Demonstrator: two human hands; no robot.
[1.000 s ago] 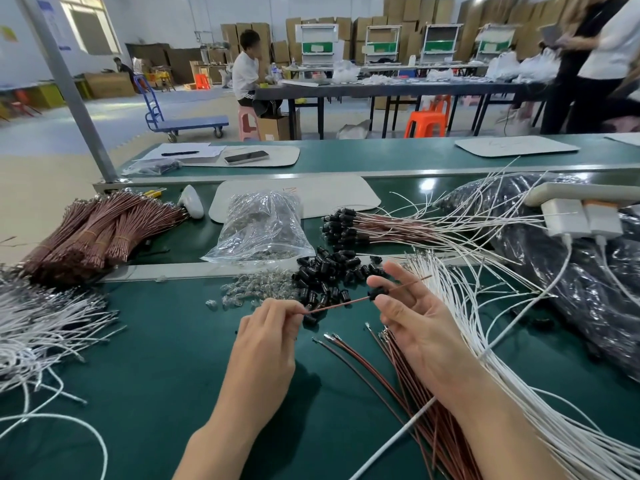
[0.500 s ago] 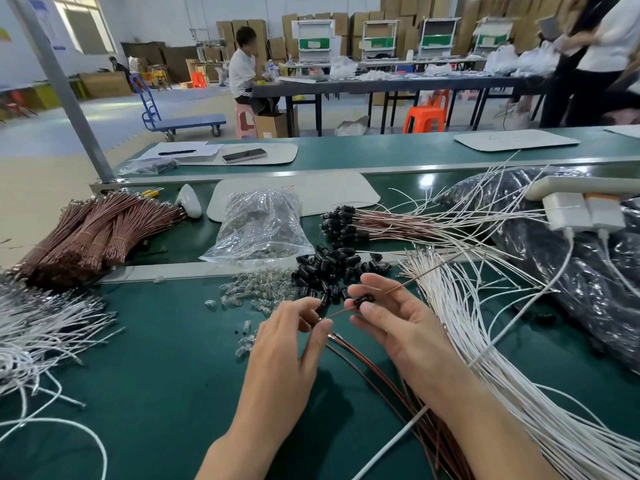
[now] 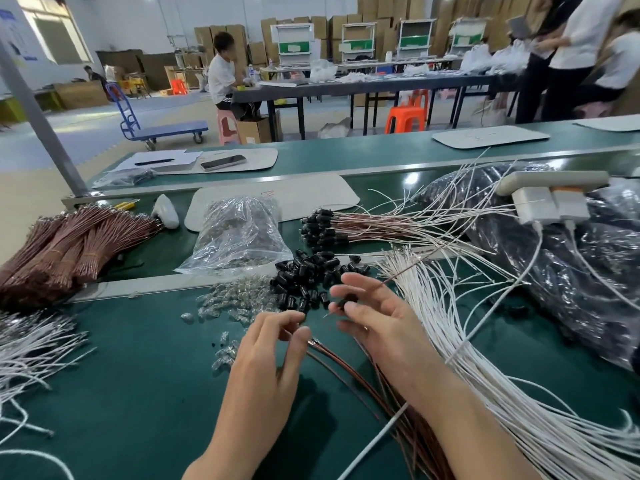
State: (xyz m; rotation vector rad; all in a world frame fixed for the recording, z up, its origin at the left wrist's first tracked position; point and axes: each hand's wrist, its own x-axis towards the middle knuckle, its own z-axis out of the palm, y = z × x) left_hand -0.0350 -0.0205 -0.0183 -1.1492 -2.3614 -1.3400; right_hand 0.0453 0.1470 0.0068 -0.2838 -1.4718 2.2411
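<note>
Brown wire [image 3: 398, 273] runs up and away from my right hand [image 3: 377, 327], whose thumb and fingers pinch a black cap [image 3: 347, 300] threaded on it — the wire's tip pokes out just left of that pinch. My left hand [image 3: 270, 355] sits just below-left, fingers curled; I cannot tell whether it holds anything. I judge threading is in hand — next, the left fingers must catch that tip and pull.

No legible text or labels.
</note>
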